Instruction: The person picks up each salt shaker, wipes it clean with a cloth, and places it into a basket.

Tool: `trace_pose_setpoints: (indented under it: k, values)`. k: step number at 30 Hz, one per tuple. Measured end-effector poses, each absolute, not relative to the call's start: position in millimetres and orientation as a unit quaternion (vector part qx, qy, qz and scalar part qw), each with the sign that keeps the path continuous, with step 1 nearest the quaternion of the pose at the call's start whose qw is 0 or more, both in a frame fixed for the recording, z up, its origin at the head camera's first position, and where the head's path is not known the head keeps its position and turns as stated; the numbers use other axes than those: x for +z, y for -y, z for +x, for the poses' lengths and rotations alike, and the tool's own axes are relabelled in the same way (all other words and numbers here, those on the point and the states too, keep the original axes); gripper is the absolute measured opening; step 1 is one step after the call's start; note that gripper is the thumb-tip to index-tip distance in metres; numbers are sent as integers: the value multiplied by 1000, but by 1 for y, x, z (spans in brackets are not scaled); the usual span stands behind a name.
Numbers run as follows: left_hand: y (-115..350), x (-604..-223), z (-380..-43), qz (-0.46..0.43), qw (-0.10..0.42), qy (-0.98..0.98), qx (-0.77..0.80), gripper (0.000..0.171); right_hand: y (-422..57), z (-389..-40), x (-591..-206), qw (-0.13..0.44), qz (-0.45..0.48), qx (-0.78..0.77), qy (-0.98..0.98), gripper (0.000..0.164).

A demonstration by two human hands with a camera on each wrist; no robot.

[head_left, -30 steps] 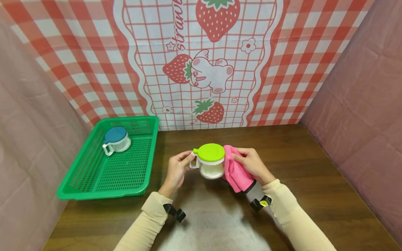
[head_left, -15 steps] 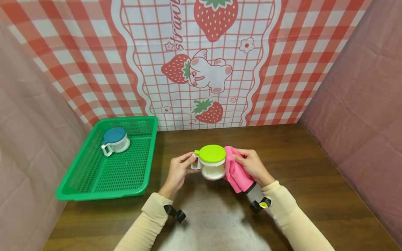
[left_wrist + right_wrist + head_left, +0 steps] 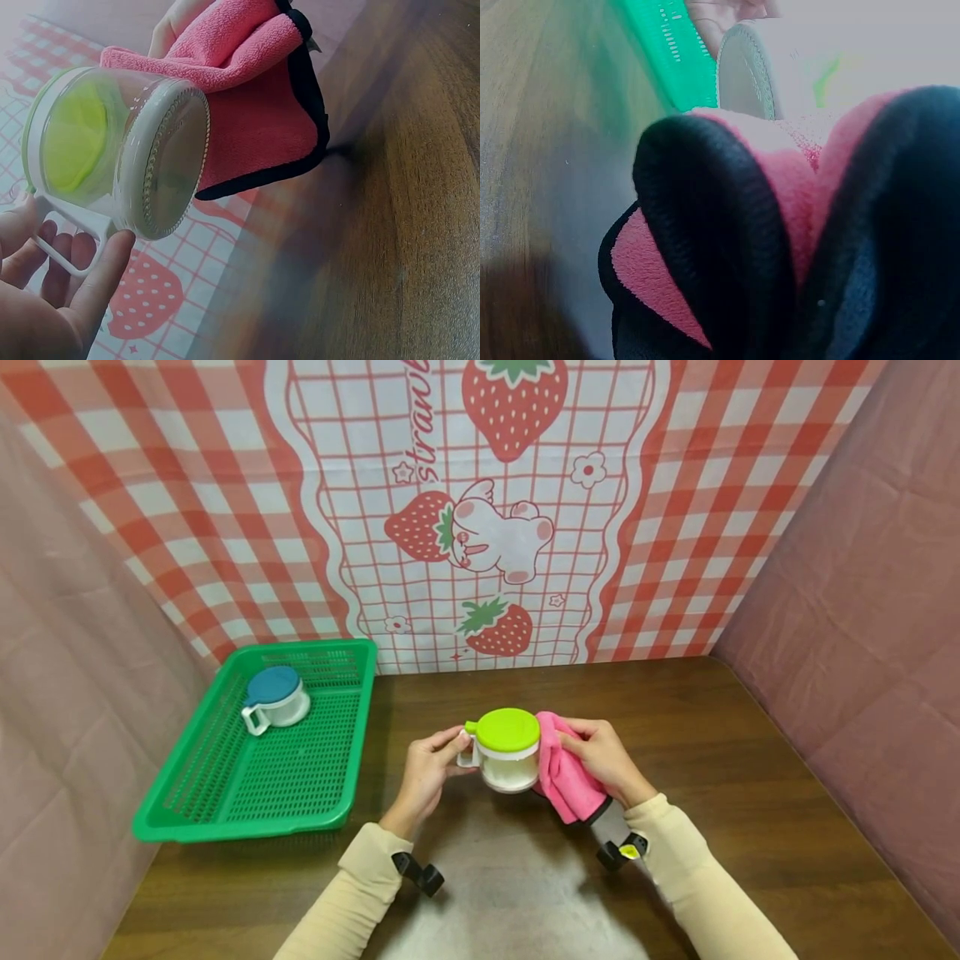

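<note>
A clear seasoning jar (image 3: 510,770) with a lime-green lid and white handle is held upright over the table in the head view. My left hand (image 3: 425,774) grips its handle (image 3: 75,232), thumb near the lid and fingers around the loop. On the jar's right side, my right hand (image 3: 602,760) holds a folded pink cloth (image 3: 566,781) with black edging against the wall. The left wrist view shows the jar's ridged white base (image 3: 176,161) with the cloth behind it. In the right wrist view the cloth (image 3: 787,195) fills the foreground and hides the right fingers.
A green plastic basket (image 3: 348,760) stands at the left of the wooden table (image 3: 712,827). Inside it sits a similar jar (image 3: 288,710) with a blue lid. A strawberry-print checked cloth (image 3: 495,543) hangs behind, with pink curtains (image 3: 832,593) at both sides.
The jar, cloth and both hands have shifted very slightly right and down in the head view. The grips look the same, and the blue-lidded jar stays in the basket.
</note>
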State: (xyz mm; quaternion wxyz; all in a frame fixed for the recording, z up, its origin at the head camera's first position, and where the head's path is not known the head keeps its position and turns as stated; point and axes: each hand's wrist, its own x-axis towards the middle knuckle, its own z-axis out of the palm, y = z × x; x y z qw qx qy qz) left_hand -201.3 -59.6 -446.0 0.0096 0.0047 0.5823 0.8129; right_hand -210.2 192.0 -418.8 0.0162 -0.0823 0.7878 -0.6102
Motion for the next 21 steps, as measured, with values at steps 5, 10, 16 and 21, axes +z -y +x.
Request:
trace_pose_setpoints:
  k: [5, 10, 16, 21]
  values:
    - [59, -446, -201, 7, 7, -583, 813, 33, -193, -211, -420, 16, -85, -609, -789, 33]
    - [59, -446, -201, 9, 8, -581, 813, 33, -194, -211, -420, 20, -81, -605, -792, 33]
    - [60, -445, -199, 10, 16, -581, 813, 30, -196, -212, -419, 30, -79, -596, -799, 34]
    - [60, -444, -199, 14, 19, -584, 812, 28, -197, -213, -417, 29, -90, -592, -800, 35]
